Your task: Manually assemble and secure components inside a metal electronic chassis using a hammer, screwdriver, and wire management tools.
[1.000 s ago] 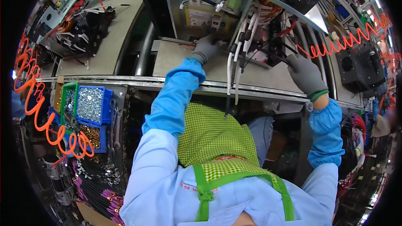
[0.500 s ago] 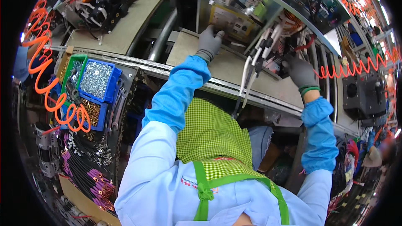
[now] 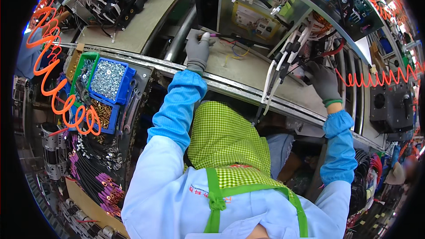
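My left hand (image 3: 198,54), in a grey glove, is closed on the purple-sleeved end of a black cable (image 3: 245,41). That cable runs rightward along the front of an open metal cabinet (image 3: 226,15). Thin red, yellow and blue wires (image 3: 239,53) lie on the board just below it. On the right, my gloved right hand (image 3: 324,81) has its fingers curled at a dark part beside the cabinet; what they grip is hidden. Between the hands, thick white cables (image 3: 275,68) with black sleeves hang from the cabinet over the bench edge.
Blue bins of washers (image 3: 105,79) and brass bolts (image 3: 102,114) stand at left, with wrenches (image 3: 129,110) beside them. Purple-ended cables (image 3: 108,190) lie lower left. Orange coiled air hoses (image 3: 57,93) hang on the left and a red one on the right. A metal rail (image 3: 221,83) edges the bench.
My left hand has moved left from the cabinet's front, and the purple cable end now shows in its fingers. Thin coloured wires have come into sight. My right hand stays near the same place.
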Tool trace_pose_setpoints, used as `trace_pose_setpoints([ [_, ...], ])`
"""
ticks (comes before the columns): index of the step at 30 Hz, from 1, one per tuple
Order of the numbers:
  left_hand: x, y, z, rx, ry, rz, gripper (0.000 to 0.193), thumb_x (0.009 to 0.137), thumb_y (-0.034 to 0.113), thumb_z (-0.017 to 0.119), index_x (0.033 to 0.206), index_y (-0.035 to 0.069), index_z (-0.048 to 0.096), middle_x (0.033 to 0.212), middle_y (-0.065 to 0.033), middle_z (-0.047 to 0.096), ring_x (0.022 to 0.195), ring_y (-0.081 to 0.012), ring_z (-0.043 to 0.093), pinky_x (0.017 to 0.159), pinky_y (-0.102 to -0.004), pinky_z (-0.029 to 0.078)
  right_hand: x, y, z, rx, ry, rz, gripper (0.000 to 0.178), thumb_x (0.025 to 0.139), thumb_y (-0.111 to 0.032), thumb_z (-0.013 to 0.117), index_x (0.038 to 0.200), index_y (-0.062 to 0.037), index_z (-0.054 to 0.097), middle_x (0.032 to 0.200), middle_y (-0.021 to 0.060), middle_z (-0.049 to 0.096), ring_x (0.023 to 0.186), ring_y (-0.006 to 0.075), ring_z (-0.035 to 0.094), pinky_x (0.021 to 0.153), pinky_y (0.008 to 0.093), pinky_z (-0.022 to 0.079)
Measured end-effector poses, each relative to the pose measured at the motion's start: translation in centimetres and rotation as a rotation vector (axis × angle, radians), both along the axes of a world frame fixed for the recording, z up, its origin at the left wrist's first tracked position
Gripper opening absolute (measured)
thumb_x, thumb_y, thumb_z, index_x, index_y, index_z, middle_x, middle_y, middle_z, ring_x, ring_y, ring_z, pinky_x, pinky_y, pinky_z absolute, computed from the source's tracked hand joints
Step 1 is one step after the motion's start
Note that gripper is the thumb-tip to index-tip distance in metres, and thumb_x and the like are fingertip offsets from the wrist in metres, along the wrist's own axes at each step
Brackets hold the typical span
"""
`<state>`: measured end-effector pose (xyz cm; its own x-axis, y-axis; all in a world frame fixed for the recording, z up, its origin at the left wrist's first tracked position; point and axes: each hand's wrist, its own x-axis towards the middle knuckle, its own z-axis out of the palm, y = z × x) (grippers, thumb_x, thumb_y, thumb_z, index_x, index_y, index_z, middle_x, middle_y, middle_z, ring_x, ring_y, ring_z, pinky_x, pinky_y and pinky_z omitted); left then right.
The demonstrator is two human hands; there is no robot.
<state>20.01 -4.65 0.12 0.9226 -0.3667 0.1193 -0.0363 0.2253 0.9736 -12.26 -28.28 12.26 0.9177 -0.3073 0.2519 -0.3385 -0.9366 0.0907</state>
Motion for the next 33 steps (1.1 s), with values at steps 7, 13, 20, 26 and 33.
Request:
trace_pose_setpoints([
  [7, -0.7, 4.1, -0.5, 0.076, 0.109, -0.050, 0.021, 0.091, 0.015, 0.058, 0.103, -0.003, 0.054, 0.091, -0.0113, 0.062, 0.076, -0.0164, 0.065, 0.065, -0.0258, 0.054, 1.0, -0.9, -3.8, -0.069, 0.190, -0.152, 0.032, 0.078, -0.037, 0.064, 0.097, -0.0118, 0.063, 0.097, 0.0134, 0.064, 0.091, 0.0289, 0.062, 0.081, 0.0380, 0.047],
  [13, -1.7, 6.5, 0.0, 0.488, -0.518, 0.091, 0.032, 0.084, 0.016, 0.063, 0.111, 0.000, 0.056, 0.098, -0.0142, 0.062, 0.094, -0.0280, 0.059, 0.082, -0.0371, 0.048, -6.6, -1.9, 4.9, 0.051, -0.327, -0.030, 0.041, 0.083, -0.016, 0.062, 0.121, -0.0027, 0.055, 0.115, 0.0185, 0.059, 0.104, 0.0329, 0.058, 0.091, 0.0383, 0.045],
  [20, -8.5, 0.3, 5.4, 0.468, -0.935, -0.286, 0.026, 0.084, 0.019, 0.060, 0.107, 0.007, 0.059, 0.105, -0.0149, 0.060, 0.096, -0.0334, 0.058, 0.081, -0.0415, 0.047, -17.5, -2.3, -2.2, 0.059, -0.272, -0.223, 0.063, 0.080, -0.012, 0.064, 0.137, -0.0078, 0.039, 0.114, 0.0191, 0.055, 0.088, 0.0322, 0.059, 0.080, 0.0383, 0.048],
  [26, -11.1, -7.1, 4.2, 0.278, -0.957, -0.392, 0.025, 0.084, 0.020, 0.058, 0.105, 0.006, 0.059, 0.101, -0.0159, 0.061, 0.092, -0.0365, 0.059, 0.079, -0.0430, 0.049, -17.1, -0.8, -9.0, 0.517, -0.343, -0.462, 0.083, 0.074, -0.014, 0.070, 0.145, -0.0130, 0.028, 0.124, 0.0181, 0.051, 0.077, 0.0269, 0.058, 0.075, 0.0365, 0.049],
  [33, -12.7, -11.1, 1.3, 0.417, -0.774, -0.879, 0.054, 0.079, 0.015, 0.069, 0.128, 0.006, 0.049, 0.109, -0.0148, 0.060, 0.100, -0.0248, 0.060, 0.086, -0.0342, 0.049, -11.1, 5.2, -4.3, 0.475, -0.622, -0.131, 0.081, 0.074, -0.017, 0.074, 0.142, -0.0069, 0.031, 0.128, 0.0146, 0.048, 0.088, 0.0186, 0.055, 0.077, 0.0295, 0.048],
])
